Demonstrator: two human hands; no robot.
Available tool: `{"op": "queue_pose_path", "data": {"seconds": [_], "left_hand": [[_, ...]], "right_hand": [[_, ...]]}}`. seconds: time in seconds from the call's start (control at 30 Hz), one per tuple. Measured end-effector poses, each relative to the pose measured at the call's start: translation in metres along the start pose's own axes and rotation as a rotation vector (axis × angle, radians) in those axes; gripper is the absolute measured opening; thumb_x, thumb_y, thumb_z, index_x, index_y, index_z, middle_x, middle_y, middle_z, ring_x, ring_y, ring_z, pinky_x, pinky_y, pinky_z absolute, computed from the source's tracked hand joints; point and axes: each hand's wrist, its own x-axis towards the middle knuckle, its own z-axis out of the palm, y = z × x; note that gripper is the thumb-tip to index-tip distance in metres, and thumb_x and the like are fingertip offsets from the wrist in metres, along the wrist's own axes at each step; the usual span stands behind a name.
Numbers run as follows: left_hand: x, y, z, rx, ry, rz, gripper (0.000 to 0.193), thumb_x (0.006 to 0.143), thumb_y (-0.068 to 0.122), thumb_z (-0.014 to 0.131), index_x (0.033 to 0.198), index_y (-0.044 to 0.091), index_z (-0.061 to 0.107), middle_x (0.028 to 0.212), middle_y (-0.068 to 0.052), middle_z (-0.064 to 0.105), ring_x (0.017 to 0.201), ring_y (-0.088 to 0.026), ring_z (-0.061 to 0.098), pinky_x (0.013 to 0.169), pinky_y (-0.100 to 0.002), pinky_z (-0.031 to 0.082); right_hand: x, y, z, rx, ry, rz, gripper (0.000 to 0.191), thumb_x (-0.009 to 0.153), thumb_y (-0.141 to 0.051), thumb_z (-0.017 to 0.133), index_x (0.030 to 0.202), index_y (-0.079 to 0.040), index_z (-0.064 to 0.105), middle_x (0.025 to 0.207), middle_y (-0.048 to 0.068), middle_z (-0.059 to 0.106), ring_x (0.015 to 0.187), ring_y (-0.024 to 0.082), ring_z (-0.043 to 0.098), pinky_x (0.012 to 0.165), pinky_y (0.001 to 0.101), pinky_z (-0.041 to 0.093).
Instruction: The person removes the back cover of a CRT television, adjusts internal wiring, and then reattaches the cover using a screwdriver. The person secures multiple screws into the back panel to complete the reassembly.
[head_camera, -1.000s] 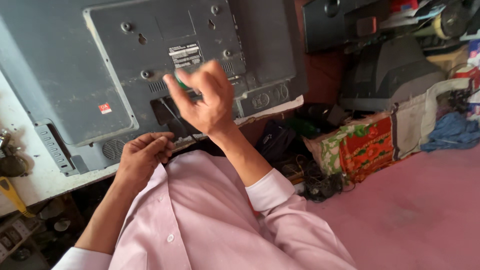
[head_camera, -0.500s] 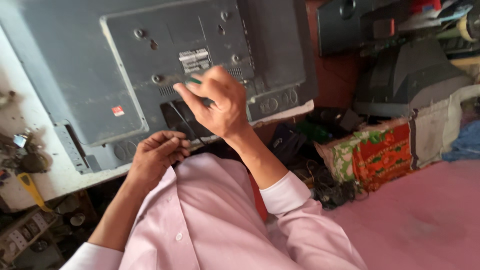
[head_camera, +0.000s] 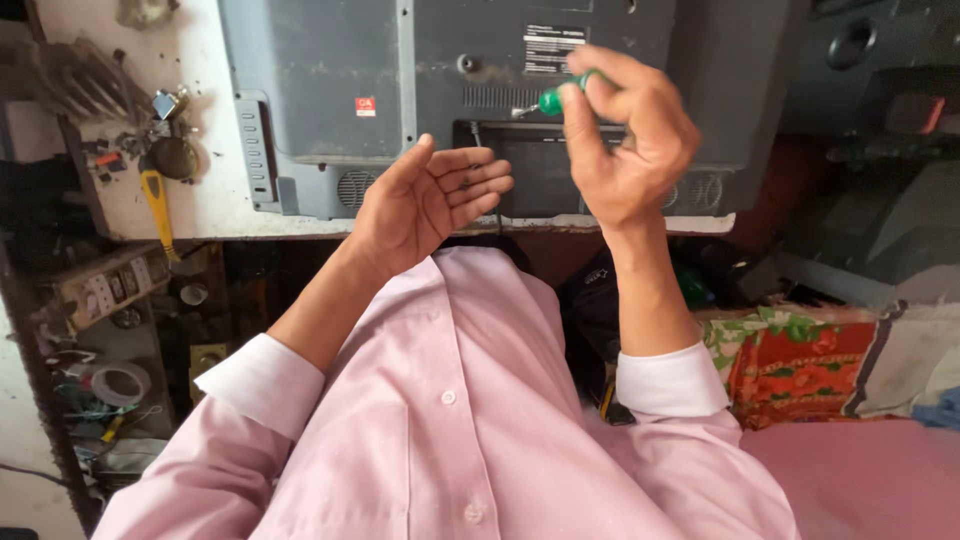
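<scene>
1. My right hand (head_camera: 630, 150) pinches a green screwdriver (head_camera: 550, 100) between thumb and fingertips, the other fingers loosely curled; a light grip like this suits turning a small tool.
2. Its metal tip points left, just beyond my fingertips, over the grey back panel (head_camera: 330, 90) of the TV lying face down.
3. My left hand (head_camera: 425, 200) is open, palm up, fingers spread, holding nothing, cupped just below and left of the tip, as if to catch something small.
4. A yellow-handled tool (head_camera: 157, 205) lies well left of my fingers on the white bench (head_camera: 210, 205).

A white workbench (head_camera: 205, 205) carries a grey television (head_camera: 330, 100), face down.
</scene>
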Motion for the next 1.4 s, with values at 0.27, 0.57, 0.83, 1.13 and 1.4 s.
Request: {"op": "queue_pose_path", "data": {"seconds": [0.27, 0.57, 0.83, 1.13, 1.4], "left_hand": [[-0.003, -0.01, -0.019, 0.181, 0.112, 0.04, 0.039, 0.102, 0.015, 0.055, 0.134, -0.008, 0.055, 0.132, -0.024, 0.065, 0.12, -0.035, 0.066, 0.106, -0.045, 0.054], [-0.013, -0.012, -0.032, 0.288, 0.26, -0.008, 0.02, 0.1, 0.003, 0.055, 0.113, -0.007, 0.065, 0.103, -0.02, 0.074, 0.093, -0.028, 0.074, 0.086, -0.038, 0.06], [-0.012, -0.011, -0.028, 0.314, 0.261, -0.015, 0.016, 0.099, 0.002, 0.057, 0.11, -0.004, 0.066, 0.1, -0.018, 0.075, 0.089, -0.025, 0.074, 0.081, -0.034, 0.06], [-0.006, -0.02, -0.02, 0.402, 0.217, -0.044, 0.009, 0.097, -0.001, 0.065, 0.104, -0.003, 0.07, 0.096, -0.016, 0.075, 0.086, -0.023, 0.072, 0.076, -0.033, 0.059], [-0.004, -0.018, -0.016, 0.392, 0.267, -0.04, 0.009, 0.097, -0.003, 0.063, 0.104, -0.003, 0.069, 0.098, -0.017, 0.075, 0.086, -0.022, 0.072, 0.08, -0.032, 0.059]], "right_hand": [[0.006, -0.012, -0.003, 0.1, -0.071, 0.104, 0.018, 0.094, -0.001, 0.074, 0.09, -0.003, 0.057, 0.104, 0.015, 0.07, 0.089, 0.027, 0.071, 0.084, 0.0348, 0.059], [-0.001, -0.011, -0.001, 0.068, -0.011, 0.151, 0.03, 0.089, -0.01, 0.089, 0.084, -0.005, 0.059, 0.108, 0.013, 0.072, 0.096, 0.024, 0.075, 0.08, 0.0305, 0.063], [0.003, -0.008, -0.003, 0.183, 0.005, 0.12, 0.024, 0.089, 0.002, 0.078, 0.086, -0.002, 0.054, 0.098, 0.015, 0.064, 0.087, 0.028, 0.069, 0.083, 0.0342, 0.062], [0.004, -0.005, -0.007, 0.201, -0.024, 0.127, 0.023, 0.09, 0.002, 0.076, 0.092, -0.004, 0.054, 0.099, 0.015, 0.066, 0.093, 0.027, 0.072, 0.078, 0.0317, 0.06], [-0.004, -0.005, -0.007, 0.193, -0.029, 0.182, 0.025, 0.085, 0.005, 0.078, 0.09, -0.003, 0.055, 0.101, 0.018, 0.068, 0.087, 0.027, 0.072, 0.071, 0.0324, 0.062]]}}
